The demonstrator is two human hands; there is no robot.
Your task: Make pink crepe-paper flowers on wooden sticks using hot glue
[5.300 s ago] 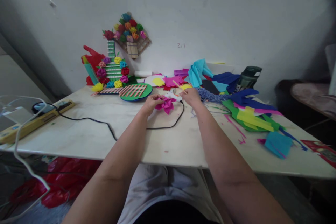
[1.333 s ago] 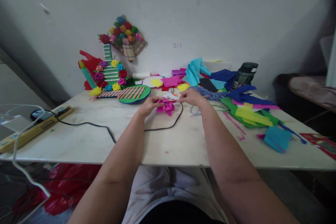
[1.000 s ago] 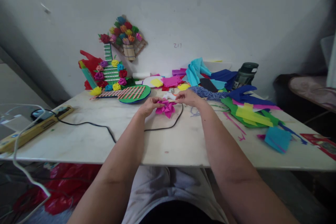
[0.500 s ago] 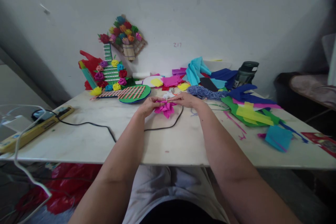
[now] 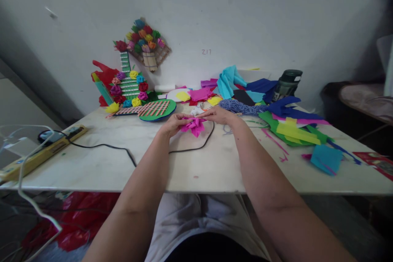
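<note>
A bright pink paper flower (image 5: 195, 127) with pointed petals is held between my two hands, just above the table. My left hand (image 5: 177, 123) pinches its left side with thumb and fingers. From the right, my right hand (image 5: 216, 115) reaches over with its fingers pressed on the flower's upper edge. Just behind the fingers stands a small white object (image 5: 196, 110) with a bit of orange, partly hidden. A black cord (image 5: 201, 147) runs on the table in front of the flower and curves up beside my right hand.
At the left lies a yellow power strip (image 5: 58, 145). Behind are a flower-decorated guitar craft (image 5: 130, 86) and a green disc with woven sticks (image 5: 156, 109). Blue yarn (image 5: 242, 107), coloured paper sheets (image 5: 296, 131) and a dark bottle (image 5: 287, 84) fill the right side.
Both hands stay in nearly the same place around the pink flower. Its petals look slightly turned and bunched compared with before.
</note>
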